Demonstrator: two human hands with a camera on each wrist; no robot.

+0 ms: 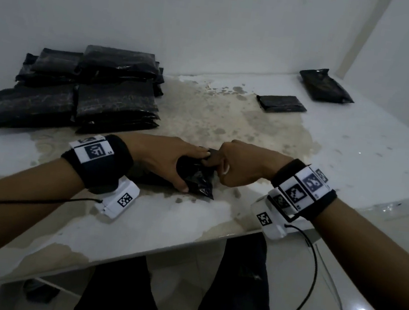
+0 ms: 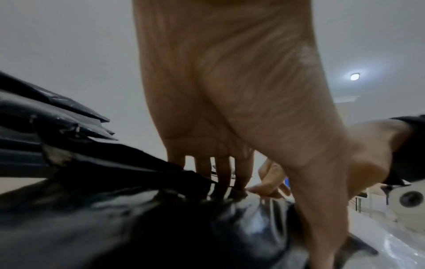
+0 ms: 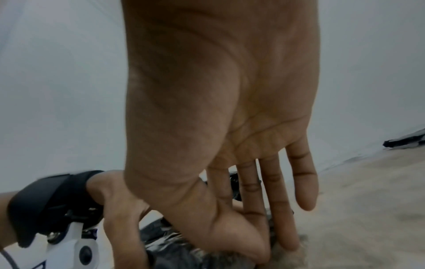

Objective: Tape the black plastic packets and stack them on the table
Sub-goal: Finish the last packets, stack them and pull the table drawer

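The left hand lies palm-down over a glossy black plastic packet near the front edge of the white, stain-mottled table. Its fingers stretch out straight along the packet's top and its thumb reaches down the near side, so the hand presses the packet flat rather than curling round it. In the left wrist view the fingertips rest on the shiny black plastic, which is creased and puckered beneath them.

The right hand meets the left at the packet's right end. In the right wrist view its thumb closes against the index and middle fingers in a pinch at the edge of the black plastic, while the ring and little fingers stay straight and free. What the pinch holds is too small to make out, apart from the plastic itself.

At the table's far left stand several stacks of flat black plastic packets, packed close together and several layers high. Across the stained middle of the table, well apart from the hands, a single flat black packet lies alone, and a fuller, crumpled black packet rests near the far right corner against the white wall.

Both wrists carry black straps with printed square markers and white camera housings trailing thin cables.
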